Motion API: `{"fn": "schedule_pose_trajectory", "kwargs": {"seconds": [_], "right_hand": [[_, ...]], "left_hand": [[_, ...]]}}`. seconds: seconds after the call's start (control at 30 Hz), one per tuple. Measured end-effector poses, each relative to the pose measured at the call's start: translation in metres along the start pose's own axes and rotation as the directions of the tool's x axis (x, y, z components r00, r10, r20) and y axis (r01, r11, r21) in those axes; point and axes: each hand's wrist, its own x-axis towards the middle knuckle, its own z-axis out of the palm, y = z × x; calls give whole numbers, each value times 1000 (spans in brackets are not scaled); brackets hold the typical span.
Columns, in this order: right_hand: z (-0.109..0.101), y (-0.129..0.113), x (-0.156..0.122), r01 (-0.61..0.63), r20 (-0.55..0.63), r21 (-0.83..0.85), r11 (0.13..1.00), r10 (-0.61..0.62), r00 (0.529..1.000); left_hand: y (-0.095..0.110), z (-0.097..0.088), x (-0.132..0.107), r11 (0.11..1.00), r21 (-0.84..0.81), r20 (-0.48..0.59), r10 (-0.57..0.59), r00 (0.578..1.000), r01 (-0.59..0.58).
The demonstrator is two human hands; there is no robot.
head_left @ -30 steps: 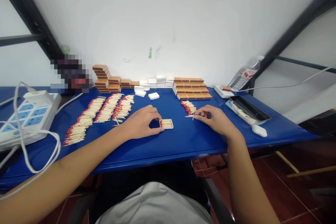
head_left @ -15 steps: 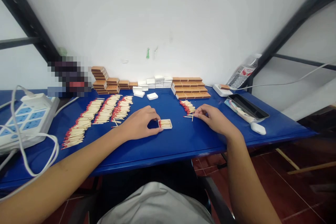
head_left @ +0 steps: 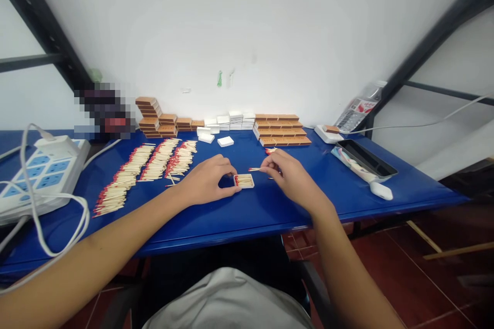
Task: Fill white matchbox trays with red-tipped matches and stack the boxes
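My left hand [head_left: 210,180] grips the left end of a small white matchbox tray [head_left: 252,182] between thumb and fingers. Several red-tipped matches [head_left: 244,181] lie inside that tray. Just above and right of the tray, my right hand [head_left: 285,172] pinches a match [head_left: 254,169], its red head pointing left. Behind the right hand a small heap of matches [head_left: 271,151] is mostly hidden. Three long rows of matches [head_left: 123,180] spread over the table left of the tray.
Orange-brown matchboxes are stacked at the back left [head_left: 148,113] and back right [head_left: 283,131], with white trays [head_left: 235,121] between. A power strip [head_left: 42,175] with white cables sits at the left. At right are a black tray [head_left: 366,157], a pouch [head_left: 351,163] and a plastic bottle [head_left: 358,108].
My right hand has moved left from the match heap toward the tray, carrying a match. My left hand stays on the tray.
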Motion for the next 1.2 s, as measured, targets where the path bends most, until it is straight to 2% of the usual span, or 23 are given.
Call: {"fn": "schedule_pose_trajectory", "kwargs": {"seconds": [0.17, 0.27, 0.4, 0.5, 0.6, 0.8, 0.97, 1.2], "right_hand": [[20, -15, 1, 35, 85, 3, 999, -35, 996], [25, -17, 2, 41, 130, 24, 999, -44, 991], [10, -7, 2, 12, 114, 1, 1000, -12, 993], [-11, 12, -3, -77, 79, -47, 996, 81, 994], [-27, 31, -12, -176, 131, -64, 982, 183, 974], [-29, 42, -15, -202, 228, -54, 978, 209, 951], [-28, 46, -13, -221, 194, -59, 974, 228, 954], [-24, 63, -15, -203, 69, -79, 976, 208, 976]], "left_hand": [[-1, 1, 0, 1000, 3, -13, 10, 1000, -10], [0, 1, 0, 1000, 0, -9, 12, 1000, -12], [0, 1, 0, 1000, 7, -5, 3, 1000, -2], [1, 0, 0, 1000, 11, 8, -10, 1000, 10], [0, 0, 0, 1000, 11, 19, -14, 1000, 14], [-1, 1, 1, 1000, -5, 24, -25, 999, 25], [-2, 1, 0, 1000, -6, 22, -20, 1000, 20], [-2, 0, 1, 1000, -13, 25, -12, 1000, 13]]}}
